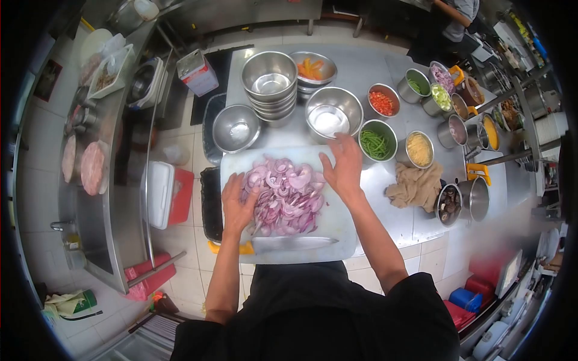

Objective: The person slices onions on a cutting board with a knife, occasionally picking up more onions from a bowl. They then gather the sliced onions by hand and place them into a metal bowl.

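Note:
A heap of sliced red onion (288, 195) covers the middle of a white cutting board (343, 225). My left hand (239, 201) rests along the heap's left edge, fingers spread and touching the slices. On the other side, my right hand (344, 163) is open above the board's upper right corner, thumb toward the onion. Its fingertips overlap the near rim of a steel bowl (335, 112) in this view. A knife with a yellow handle (295, 243) lies across the front of the board, its blade pointing right.
Stacked steel bowls (269, 78) and a single bowl (236, 129) stand beyond the board. To the right are containers of green beans (377, 142), chopped red pepper (383, 101) and yellow shreds (419, 150), plus a brown cloth (415, 185). Another person (460, 18) stands at the far right.

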Motion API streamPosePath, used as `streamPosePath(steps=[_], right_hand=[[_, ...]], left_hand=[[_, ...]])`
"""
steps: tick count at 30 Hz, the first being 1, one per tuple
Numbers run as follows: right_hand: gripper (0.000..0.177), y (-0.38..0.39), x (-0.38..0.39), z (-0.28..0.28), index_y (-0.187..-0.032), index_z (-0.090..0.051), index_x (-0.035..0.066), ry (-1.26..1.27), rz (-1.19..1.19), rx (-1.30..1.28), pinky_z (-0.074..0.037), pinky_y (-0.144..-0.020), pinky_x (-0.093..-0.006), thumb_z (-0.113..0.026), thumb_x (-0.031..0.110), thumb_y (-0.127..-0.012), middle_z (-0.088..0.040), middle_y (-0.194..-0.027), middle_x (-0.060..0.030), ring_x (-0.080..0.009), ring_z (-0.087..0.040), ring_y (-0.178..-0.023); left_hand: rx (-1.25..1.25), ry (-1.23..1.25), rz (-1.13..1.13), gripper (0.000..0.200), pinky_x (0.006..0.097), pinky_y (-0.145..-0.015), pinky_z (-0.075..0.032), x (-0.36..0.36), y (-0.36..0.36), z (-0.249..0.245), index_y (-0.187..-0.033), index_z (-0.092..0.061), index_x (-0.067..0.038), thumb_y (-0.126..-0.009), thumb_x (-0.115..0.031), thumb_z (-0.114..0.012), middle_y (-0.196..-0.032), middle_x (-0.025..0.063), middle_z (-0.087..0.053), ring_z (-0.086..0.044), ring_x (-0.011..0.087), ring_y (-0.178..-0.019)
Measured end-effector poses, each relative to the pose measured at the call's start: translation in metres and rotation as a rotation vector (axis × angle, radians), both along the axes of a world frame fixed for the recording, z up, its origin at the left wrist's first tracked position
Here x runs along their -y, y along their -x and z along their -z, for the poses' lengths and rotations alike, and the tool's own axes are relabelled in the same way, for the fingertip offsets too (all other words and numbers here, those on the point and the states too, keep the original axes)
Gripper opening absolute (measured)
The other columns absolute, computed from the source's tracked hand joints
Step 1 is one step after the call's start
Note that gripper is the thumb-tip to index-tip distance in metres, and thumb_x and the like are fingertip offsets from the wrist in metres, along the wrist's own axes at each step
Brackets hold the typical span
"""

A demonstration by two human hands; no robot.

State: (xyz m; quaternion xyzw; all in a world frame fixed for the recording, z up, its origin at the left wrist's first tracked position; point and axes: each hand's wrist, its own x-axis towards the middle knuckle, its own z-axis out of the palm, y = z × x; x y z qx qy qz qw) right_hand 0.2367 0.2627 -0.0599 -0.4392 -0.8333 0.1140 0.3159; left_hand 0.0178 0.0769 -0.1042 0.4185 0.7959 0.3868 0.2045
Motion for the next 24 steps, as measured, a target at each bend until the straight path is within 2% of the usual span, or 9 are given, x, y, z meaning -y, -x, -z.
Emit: streamPosePath(steps=[1,4,14,16,17,19,20,22,24], right_hand=[[0.026,-0.004,0.0,0.008,-0.103,-0.067,-0.001,-0.005,0.002,0.001,-0.036,-0.106,-0.0527,-0.071,0.015,-0.083,-0.061,-0.12,-0.0209,-0.0381,-0.051,-0.12],[0.01,-0.01,-0.002,0.031,-0.089,-0.07,-0.002,0.007,-0.02,-0.091,-0.048,-0.095,-0.0425,-0.064,-0.003,-0.08,-0.064,-0.114,-0.0162,-0.0374,-0.054,-0.115],[0.013,-0.011,0.008,0.043,-0.087,-0.07,-0.002,-0.027,-0.042,-0.155,-0.05,-0.091,-0.0424,-0.065,-0.007,-0.076,-0.065,-0.107,-0.0149,-0.0361,-0.057,-0.109],[0.013,-0.012,0.009,0.042,-0.086,-0.069,-0.002,-0.014,-0.059,-0.137,-0.05,-0.09,-0.0423,-0.065,-0.006,-0.075,-0.065,-0.107,-0.0153,-0.0365,-0.057,-0.108],[0.013,-0.012,0.009,0.042,-0.086,-0.069,-0.002,-0.019,-0.05,-0.136,-0.05,-0.09,-0.0423,-0.065,-0.006,-0.075,-0.065,-0.107,-0.0153,-0.0365,-0.057,-0.108],[0.011,-0.012,0.011,0.044,-0.084,-0.069,-0.001,-0.026,-0.056,-0.167,-0.05,-0.09,-0.0423,-0.065,-0.005,-0.075,-0.065,-0.106,-0.0155,-0.037,-0.057,-0.108],[0.013,-0.012,0.01,0.048,-0.085,-0.068,0.0,-0.043,-0.051,-0.155,-0.05,-0.09,-0.0418,-0.065,-0.005,-0.074,-0.065,-0.106,-0.0156,-0.0376,-0.057,-0.109],[0.016,-0.012,0.013,0.048,-0.087,-0.069,0.001,-0.023,-0.033,-0.122,-0.05,-0.09,-0.0416,-0.065,-0.005,-0.073,-0.065,-0.107,-0.0151,-0.0367,-0.057,-0.109],[0.019,-0.023,0.018,0.044,-0.089,-0.069,0.002,0.009,-0.009,-0.088,-0.05,-0.09,-0.0415,-0.064,-0.005,-0.072,-0.065,-0.108,-0.0146,-0.0358,-0.057,-0.11]], left_hand=[[0.001,-0.005,0.002,0.061,0.0477,-0.115,-0.029,0.003,0.001,0.002,-0.135,-0.057,-0.004,-0.088,-0.04,-0.07,-0.146,0.0246,-0.046,-0.038,0.0414,-0.137],[-0.059,0.054,0.029,0.061,0.0472,-0.114,-0.028,0.011,-0.005,0.007,-0.135,-0.056,-0.002,-0.09,-0.042,-0.066,-0.146,0.0239,-0.047,-0.039,0.0408,-0.137],[-0.002,-0.01,0.011,0.062,0.047,-0.115,-0.027,0.014,-0.005,0.015,-0.135,-0.055,0.0,-0.091,-0.042,-0.065,-0.144,0.0236,-0.048,-0.04,0.0407,-0.135],[-0.403,0.013,-0.1,0.056,0.0464,-0.111,-0.032,0.01,-0.013,0.004,-0.13,-0.057,0.001,-0.09,-0.036,-0.068,-0.135,0.0224,-0.054,-0.045,0.0395,-0.129],[-0.401,0.007,-0.091,0.056,0.0464,-0.111,-0.032,0.002,-0.015,0.0,-0.13,-0.057,0.001,-0.09,-0.036,-0.068,-0.135,0.0224,-0.054,-0.045,0.0395,-0.129],[-0.195,-0.195,-0.023,0.05,0.0441,-0.101,-0.042,-0.029,-0.021,-0.017,-0.124,-0.059,0.002,-0.087,-0.029,-0.072,-0.122,0.0217,-0.061,-0.055,0.0371,-0.116],[-0.047,-0.218,0.033,0.048,0.0421,-0.087,-0.05,-0.051,-0.025,-0.028,-0.121,-0.06,0.003,-0.085,-0.025,-0.074,-0.115,0.021,-0.064,-0.064,0.0337,-0.098],[0.206,-0.203,0.008,0.045,0.042,-0.08,-0.052,-0.101,-0.043,-0.045,-0.114,-0.062,0.004,-0.084,-0.027,-0.075,-0.101,0.0196,-0.067,-0.067,0.0301,-0.085],[0.163,-0.112,0.051,0.038,0.0409,-0.073,-0.053,-0.15,-0.054,-0.044,-0.107,-0.062,0.004,-0.085,-0.024,-0.073,-0.092,0.0173,-0.068,-0.067,0.0279,-0.077]])
